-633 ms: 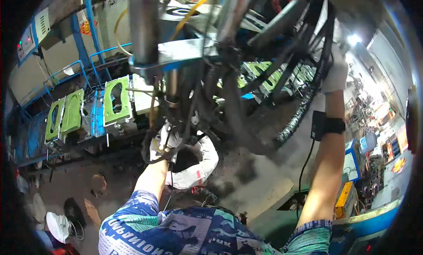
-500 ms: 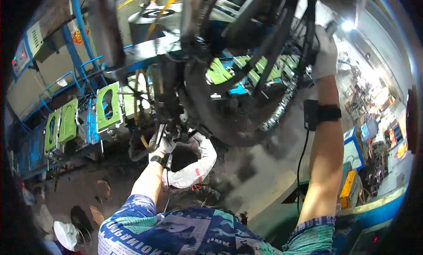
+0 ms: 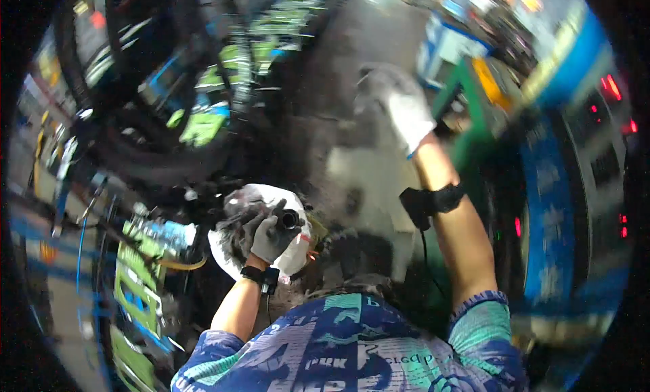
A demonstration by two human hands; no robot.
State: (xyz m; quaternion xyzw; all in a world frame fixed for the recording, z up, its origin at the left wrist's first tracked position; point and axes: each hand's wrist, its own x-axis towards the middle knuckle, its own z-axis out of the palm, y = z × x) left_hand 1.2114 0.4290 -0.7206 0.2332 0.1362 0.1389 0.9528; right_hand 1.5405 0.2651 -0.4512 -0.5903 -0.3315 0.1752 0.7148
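Note:
The picture is smeared by motion. My left hand [image 3: 269,237], in a grey glove, is closed around a short black cylindrical tool [image 3: 290,219] just below a dark bicycle tyre [image 3: 159,158]. Under that hand lies a white bag [image 3: 292,256]. My right hand [image 3: 398,109], in a white glove, is raised at the upper middle, away from the tyre. It is blurred, and I see nothing in it. A black band with a small box [image 3: 425,202] is strapped around my right wrist.
Green panels [image 3: 139,287] on blue frames stand at the lower left. A green and yellow stand [image 3: 474,87] is beyond my right hand. A blue machine housing with red lights [image 3: 575,189] curves along the right side. Grey concrete floor [image 3: 365,175] shows in the middle.
The view has swung sharply and blurred. My right hand has come off the tyre's rim. The wheel now sits at the upper left. My left hand stays by the white bag.

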